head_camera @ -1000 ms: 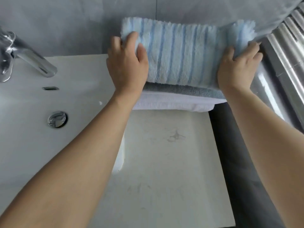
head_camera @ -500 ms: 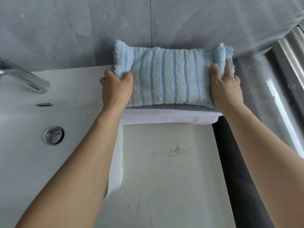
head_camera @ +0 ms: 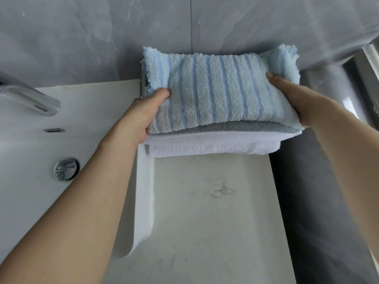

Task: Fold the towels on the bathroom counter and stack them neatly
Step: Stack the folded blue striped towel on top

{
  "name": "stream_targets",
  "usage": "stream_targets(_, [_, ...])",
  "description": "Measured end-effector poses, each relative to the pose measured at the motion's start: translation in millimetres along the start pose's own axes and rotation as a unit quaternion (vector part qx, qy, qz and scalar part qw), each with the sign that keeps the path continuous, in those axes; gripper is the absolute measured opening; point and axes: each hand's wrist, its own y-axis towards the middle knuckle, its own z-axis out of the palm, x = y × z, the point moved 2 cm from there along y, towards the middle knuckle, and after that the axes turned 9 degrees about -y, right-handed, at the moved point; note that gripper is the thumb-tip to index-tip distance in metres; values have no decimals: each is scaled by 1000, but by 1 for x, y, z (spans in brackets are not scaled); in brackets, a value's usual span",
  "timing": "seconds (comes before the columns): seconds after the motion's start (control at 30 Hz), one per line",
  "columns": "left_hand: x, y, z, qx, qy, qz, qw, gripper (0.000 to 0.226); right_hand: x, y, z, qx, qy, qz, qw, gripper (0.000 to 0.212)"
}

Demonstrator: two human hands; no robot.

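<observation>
A folded light-blue striped towel lies on top of a folded grey towel, which rests on a folded white towel. The stack sits at the back of the counter against the grey wall. My left hand grips the stack's left end, its thumb pressed into the blue towel and its fingers hidden beside the stack. My right hand grips the right end the same way, thumb on top, where the blue towel's edge bunches up.
A white sink basin with a chrome faucet and a drain is at the left. Its raised white rim borders the marbled counter. A dark gap and a metal frame lie to the right.
Both hands slid from the top of the blue towel down to the ends of the stack and now clasp its sides. The stack looks squarer.
</observation>
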Motion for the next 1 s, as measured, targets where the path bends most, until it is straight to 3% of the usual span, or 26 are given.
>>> stream_targets(0.07, [3, 1, 4, 8, -14, -11, 1000, 113, 8, 3, -1, -2, -7, -6, 1000, 52])
stream_targets(0.2, [11, 4, 3, 6, -20, -16, 1000, 120, 11, 6, -5, 6, -22, 8, 1000, 91])
stream_targets(0.3, [12, 7, 5, 44, -23, -50, 998, 122, 5, 2, -9, 10, -29, 4, 1000, 101])
stream_targets(0.37, [9, 1, 8, 85, -29, -61, 994, 110, -1, 3, -9, -25, -29, -18, 999, 119])
stream_targets(0.47, [7, -9, 10, 133, -58, -11, 989, 75, -4, 6, -2, -152, -66, -74, 983, 136])
stream_targets(0.57, [9, -12, 8, 90, -64, 48, 993, 79, -3, -1, 10, -239, -114, -153, 952, 122])
stream_targets(0.63, [0, -21, 8, -9, 9, 145, 989, 74, -3, -6, 11, -267, -132, -189, 936, 116])
stream_targets(0.67, [-9, -29, 9, -97, 105, 223, 964, 71, -3, -9, 10, -291, -152, -205, 922, 114])
stream_targets(0.73, [-25, -54, 22, -229, 287, 429, 826, 67, 1, -21, 7, -370, -219, -244, 869, 103])
stream_targets(0.77, [-29, -65, 35, -229, 331, 495, 770, 65, 2, -29, 9, -409, -252, -267, 835, 93])
stream_targets(0.8, [-29, -70, 48, -196, 372, 526, 739, 61, 2, -37, 12, -438, -280, -294, 802, 81])
stream_targets(0.9, [-10, -61, 72, -98, 489, 488, 717, 58, -3, -45, 28, -392, -384, -381, 745, 62])
stream_targets(1.0, [5, -40, 60, -106, 528, 470, 700, 64, -19, -32, 38, -321, -454, -398, 730, 64])
